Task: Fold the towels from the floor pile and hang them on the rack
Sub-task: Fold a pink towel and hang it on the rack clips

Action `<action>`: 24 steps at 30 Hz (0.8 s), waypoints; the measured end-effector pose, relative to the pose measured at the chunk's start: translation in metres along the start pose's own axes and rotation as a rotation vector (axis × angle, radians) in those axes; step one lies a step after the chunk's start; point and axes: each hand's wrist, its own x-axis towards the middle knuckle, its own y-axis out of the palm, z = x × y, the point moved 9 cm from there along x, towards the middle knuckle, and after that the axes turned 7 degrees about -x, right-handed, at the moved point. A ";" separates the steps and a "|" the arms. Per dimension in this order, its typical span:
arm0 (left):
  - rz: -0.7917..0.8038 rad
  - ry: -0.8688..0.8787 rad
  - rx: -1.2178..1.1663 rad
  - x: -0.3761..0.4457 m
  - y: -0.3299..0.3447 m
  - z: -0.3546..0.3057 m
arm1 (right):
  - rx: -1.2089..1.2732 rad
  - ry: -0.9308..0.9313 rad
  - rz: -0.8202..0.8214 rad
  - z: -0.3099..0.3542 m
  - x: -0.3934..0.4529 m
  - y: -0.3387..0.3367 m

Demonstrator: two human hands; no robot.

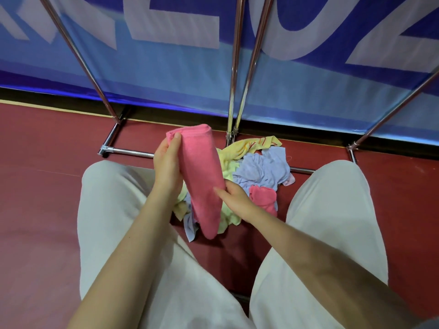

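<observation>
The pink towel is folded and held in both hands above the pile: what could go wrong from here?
1. The left hand grips the pink towel only near its top and the right hand holds its side; the hanging lower end may unfold when lifted.
2. That end hangs over the floor pile and might snag loose towels.
3. The rack poles stand close together; the towel could catch there.

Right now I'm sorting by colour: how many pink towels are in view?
2. One folded pink terry towel is held up by the left hand and right hand; one crumpled pink towel lies on the floor pile's right edge. Others may be buried.
</observation>
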 end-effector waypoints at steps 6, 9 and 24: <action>-0.264 -0.001 -0.031 0.019 -0.043 0.000 | 0.083 -0.003 -0.027 0.001 0.001 -0.004; -0.284 -0.026 0.023 0.019 -0.048 0.008 | 0.112 0.003 -0.088 0.002 -0.004 -0.019; -0.319 0.008 0.429 0.014 -0.036 0.012 | 0.066 -0.049 -0.008 0.035 -0.035 -0.072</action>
